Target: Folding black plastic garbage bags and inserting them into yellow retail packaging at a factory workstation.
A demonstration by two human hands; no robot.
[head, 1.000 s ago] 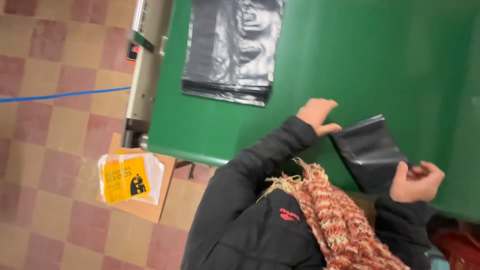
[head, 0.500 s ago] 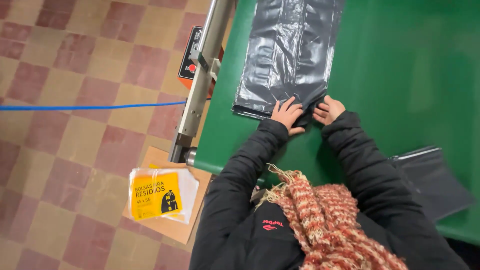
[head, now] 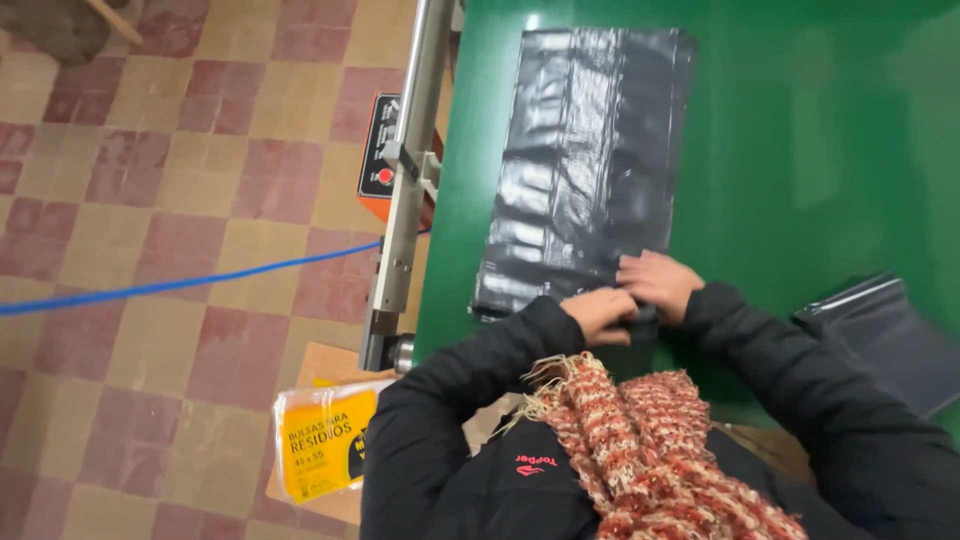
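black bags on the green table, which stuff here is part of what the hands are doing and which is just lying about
In hand:
- flat stack of black plastic bags, near end under both hands
- left hand, on the near edge
- right hand, beside it on the same edge
- green table

Lying about:
- second black bag pile, at the right, untouched
- yellow packet of bags on a board by the floor
- blue cable
- orange control box on the metal bar

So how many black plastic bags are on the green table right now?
2. One flat black bag stack lies by the table's left edge, with both hands, left hand and right hand, at its near end. Another black bag lies at the right, partly cut off.
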